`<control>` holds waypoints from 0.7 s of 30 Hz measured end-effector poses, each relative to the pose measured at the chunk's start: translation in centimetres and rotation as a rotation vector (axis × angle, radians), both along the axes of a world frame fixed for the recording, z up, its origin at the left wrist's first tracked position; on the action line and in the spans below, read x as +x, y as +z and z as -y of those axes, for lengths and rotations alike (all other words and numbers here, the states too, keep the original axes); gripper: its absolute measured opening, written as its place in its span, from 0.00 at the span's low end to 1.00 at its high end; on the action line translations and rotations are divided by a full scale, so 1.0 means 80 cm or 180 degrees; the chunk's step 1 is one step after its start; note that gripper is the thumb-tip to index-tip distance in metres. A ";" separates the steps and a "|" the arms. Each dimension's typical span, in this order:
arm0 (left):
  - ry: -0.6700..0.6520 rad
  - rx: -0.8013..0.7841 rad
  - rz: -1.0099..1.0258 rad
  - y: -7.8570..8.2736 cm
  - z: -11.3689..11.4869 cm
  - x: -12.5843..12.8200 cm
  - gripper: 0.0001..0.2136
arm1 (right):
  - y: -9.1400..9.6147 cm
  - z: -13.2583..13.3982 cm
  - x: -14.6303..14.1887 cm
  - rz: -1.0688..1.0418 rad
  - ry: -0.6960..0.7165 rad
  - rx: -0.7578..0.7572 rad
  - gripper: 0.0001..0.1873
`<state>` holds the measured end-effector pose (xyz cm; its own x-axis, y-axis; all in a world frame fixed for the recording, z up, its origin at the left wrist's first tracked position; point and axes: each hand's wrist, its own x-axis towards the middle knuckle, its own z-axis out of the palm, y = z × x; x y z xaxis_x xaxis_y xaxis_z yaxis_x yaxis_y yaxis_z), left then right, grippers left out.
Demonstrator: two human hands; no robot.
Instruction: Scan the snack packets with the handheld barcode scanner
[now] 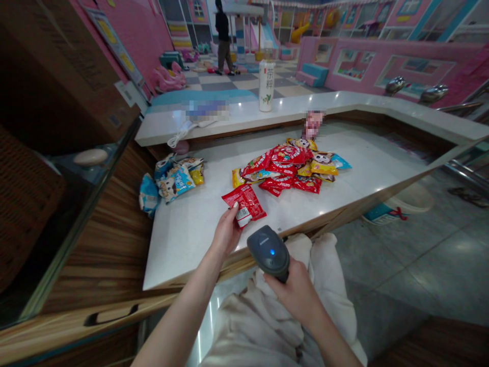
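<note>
A red snack bag (250, 200) with a white barcode label is held by its lower left edge in my left hand (228, 228), thumb on top. My right hand (296, 290) grips a dark grey barcode scanner (268, 251) by its handle; a blue light glows on its back. The scanner's head is just below and right of the bag, apart from it. Behind the held bag lies a heap of red and yellow snack bags (282, 167). To the left sits a smaller group of blue and white snack bags (175, 182).
A white bottle (266, 85) stands on the raised counter ledge (237, 120), near a white cable (179, 137). Cardboard (57, 66) rises at the left. A white bucket (401, 204) is on the floor at right. A person (222, 38) stands in the play area beyond.
</note>
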<state>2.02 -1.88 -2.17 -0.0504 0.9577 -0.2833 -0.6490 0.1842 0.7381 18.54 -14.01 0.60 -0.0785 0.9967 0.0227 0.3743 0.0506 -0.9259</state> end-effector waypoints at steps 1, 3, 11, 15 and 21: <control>0.0015 -0.0026 -0.0017 0.001 0.000 0.000 0.12 | -0.001 0.000 0.000 0.0009 -0.0003 -0.0009 0.08; 0.0007 -0.0037 -0.0049 0.002 0.001 0.001 0.13 | -0.003 -0.001 0.000 0.0021 0.0004 -0.0035 0.09; -0.0183 -0.0124 0.0063 -0.007 -0.002 -0.002 0.13 | -0.003 0.002 0.001 0.0086 0.0026 -0.0063 0.07; -0.0124 0.0015 0.0065 -0.005 -0.001 0.000 0.12 | -0.002 0.001 0.001 0.0069 0.0021 -0.0092 0.07; -0.0097 0.0072 -0.0072 -0.002 0.000 -0.001 0.13 | -0.003 0.002 0.001 0.0061 -0.0011 -0.0043 0.07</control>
